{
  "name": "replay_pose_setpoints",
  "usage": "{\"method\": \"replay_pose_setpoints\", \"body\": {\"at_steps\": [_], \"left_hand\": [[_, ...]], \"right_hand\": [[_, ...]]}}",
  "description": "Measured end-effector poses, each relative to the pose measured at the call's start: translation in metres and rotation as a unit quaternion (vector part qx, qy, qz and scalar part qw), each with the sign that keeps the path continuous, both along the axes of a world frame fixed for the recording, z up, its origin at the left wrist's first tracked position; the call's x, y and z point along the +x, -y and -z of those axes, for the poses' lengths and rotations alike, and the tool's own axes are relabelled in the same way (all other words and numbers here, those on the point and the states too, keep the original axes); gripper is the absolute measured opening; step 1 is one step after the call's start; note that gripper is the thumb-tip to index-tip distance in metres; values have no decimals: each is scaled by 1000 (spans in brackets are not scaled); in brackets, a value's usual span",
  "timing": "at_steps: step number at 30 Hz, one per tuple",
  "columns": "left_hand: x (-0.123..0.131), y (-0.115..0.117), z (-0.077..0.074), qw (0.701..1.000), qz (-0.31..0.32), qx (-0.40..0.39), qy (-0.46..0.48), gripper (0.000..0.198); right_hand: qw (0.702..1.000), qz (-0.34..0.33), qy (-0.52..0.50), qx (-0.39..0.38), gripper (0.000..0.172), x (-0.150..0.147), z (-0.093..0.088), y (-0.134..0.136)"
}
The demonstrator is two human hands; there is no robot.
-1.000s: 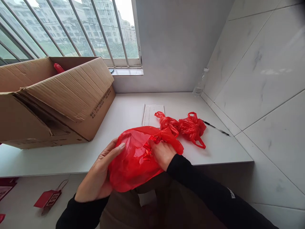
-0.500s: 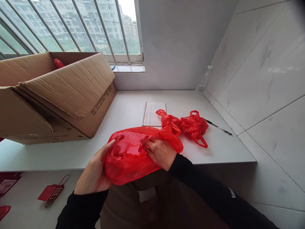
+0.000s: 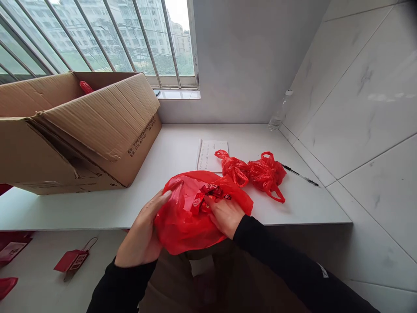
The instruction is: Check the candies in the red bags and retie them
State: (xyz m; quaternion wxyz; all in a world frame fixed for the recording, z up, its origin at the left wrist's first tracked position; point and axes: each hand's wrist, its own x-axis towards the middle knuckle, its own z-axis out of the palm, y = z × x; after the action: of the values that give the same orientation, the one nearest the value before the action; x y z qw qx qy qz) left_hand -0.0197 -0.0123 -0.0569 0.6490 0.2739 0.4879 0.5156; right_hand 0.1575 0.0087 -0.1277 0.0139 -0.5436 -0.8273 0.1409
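A large red plastic bag (image 3: 185, 217) lies at the near edge of the white counter (image 3: 97, 208), its mouth open. Small red wrapped pieces (image 3: 208, 195) show inside the mouth. My left hand (image 3: 143, 234) cups the bag's left side, fingers curled on the plastic. My right hand (image 3: 224, 215) rests on the bag's right side, its fingers at the wrapped pieces. Two small knotted red bags (image 3: 257, 174) lie just behind, to the right.
A big open cardboard box (image 3: 81, 130) lies on its side at the left of the counter. A sheet of paper (image 3: 211, 154), a pen (image 3: 299, 176) and a clear bottle (image 3: 280, 113) sit further back. Red tags (image 3: 71, 261) lie on the floor below.
The bag's mouth has opened wider and red wrapped pieces now show inside. My right hand's fingers have moved onto them; my left hand has shifted slightly along the bag's side.
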Motion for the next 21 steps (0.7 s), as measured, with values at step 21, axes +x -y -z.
{"method": "replay_pose_setpoints", "body": {"at_steps": [21], "left_hand": [[-11,23,10,999,4,-17,-35,55]], "right_hand": [[1000,-26,-12,1,41,-4,-15,15]]}}
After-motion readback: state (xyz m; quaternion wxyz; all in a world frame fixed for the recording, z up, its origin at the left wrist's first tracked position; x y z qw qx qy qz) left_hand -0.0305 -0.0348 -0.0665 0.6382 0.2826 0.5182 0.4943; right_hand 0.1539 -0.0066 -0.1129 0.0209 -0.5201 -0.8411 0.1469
